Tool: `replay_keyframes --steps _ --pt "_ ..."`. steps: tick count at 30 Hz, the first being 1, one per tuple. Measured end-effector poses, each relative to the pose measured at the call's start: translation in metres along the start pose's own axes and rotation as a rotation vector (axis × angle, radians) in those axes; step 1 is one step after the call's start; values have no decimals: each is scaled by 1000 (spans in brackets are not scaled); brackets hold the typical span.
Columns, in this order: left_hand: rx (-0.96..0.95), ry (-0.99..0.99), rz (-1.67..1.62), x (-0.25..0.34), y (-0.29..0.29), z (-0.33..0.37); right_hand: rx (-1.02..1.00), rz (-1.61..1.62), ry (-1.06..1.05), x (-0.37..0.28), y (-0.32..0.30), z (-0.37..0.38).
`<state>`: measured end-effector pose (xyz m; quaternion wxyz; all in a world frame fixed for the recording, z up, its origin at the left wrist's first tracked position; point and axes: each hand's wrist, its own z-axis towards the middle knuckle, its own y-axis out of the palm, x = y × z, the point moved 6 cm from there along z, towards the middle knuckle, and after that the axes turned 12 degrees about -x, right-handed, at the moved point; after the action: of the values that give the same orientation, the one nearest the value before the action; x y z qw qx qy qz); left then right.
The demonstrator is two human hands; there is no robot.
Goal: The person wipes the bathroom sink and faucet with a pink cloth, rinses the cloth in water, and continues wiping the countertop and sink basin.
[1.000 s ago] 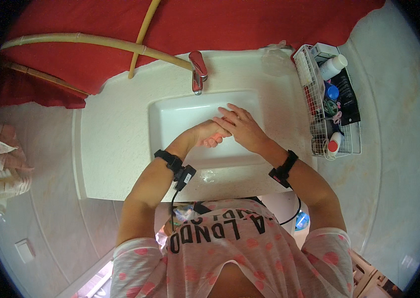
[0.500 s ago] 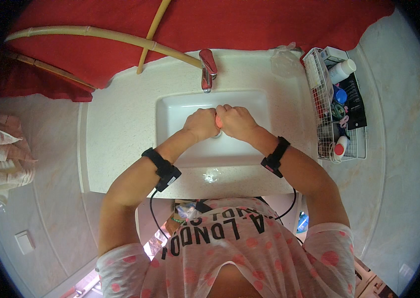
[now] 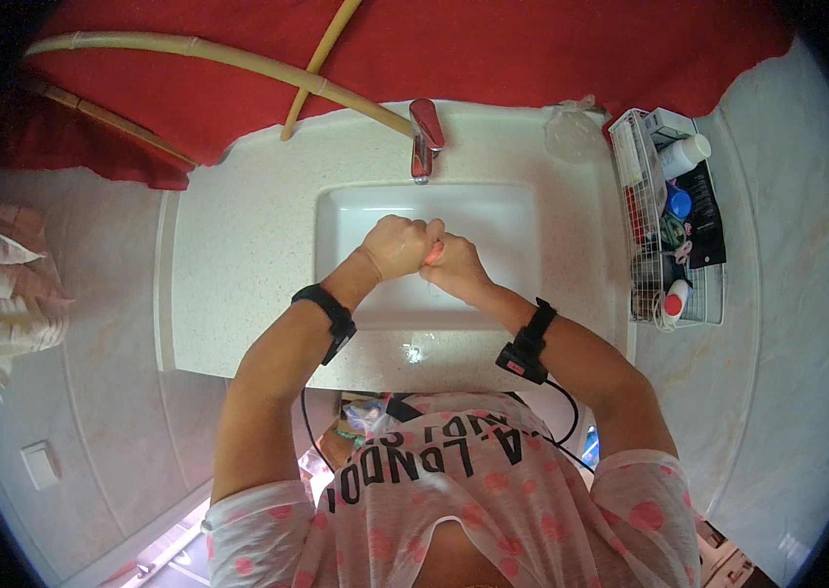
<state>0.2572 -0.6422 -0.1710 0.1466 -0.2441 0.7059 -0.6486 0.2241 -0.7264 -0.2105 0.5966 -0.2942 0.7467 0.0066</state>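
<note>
Orange-pink shows in a small piece (image 3: 433,255) between the person's two fists, over the white rectangular basin (image 3: 502,218) and in front of the red-and-chrome faucet (image 3: 422,142); fingers cover most of it, so whether it is soap or cloth I cannot tell. The left hand (image 3: 397,245) and the right hand (image 3: 458,269) are together, knuckles touching, both curled tightly around the piece. To work it well, I would keep both fists low and well inside the basin's rim, grip evenly, and avoid squeezing so hard that a slick piece might shoot out. As for writing, the pink-dotted white shirt (image 3: 404,529) carries large black capitals, seen upside down; the right black wristband (image 3: 524,355) bears a small reddish patch. In the white wire basket (image 3: 642,201), the black pouch (image 3: 705,220) has pale marks too small to read, and no label on the white bottle (image 3: 686,155) is legible.
</note>
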Motion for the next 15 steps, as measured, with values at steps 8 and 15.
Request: replay_keyframes --steps 8,15 --pt "48 63 35 0 2 -3 29 344 152 10 10 -9" --pt "97 13 -48 0 9 -5 -20 578 308 16 13 -15"
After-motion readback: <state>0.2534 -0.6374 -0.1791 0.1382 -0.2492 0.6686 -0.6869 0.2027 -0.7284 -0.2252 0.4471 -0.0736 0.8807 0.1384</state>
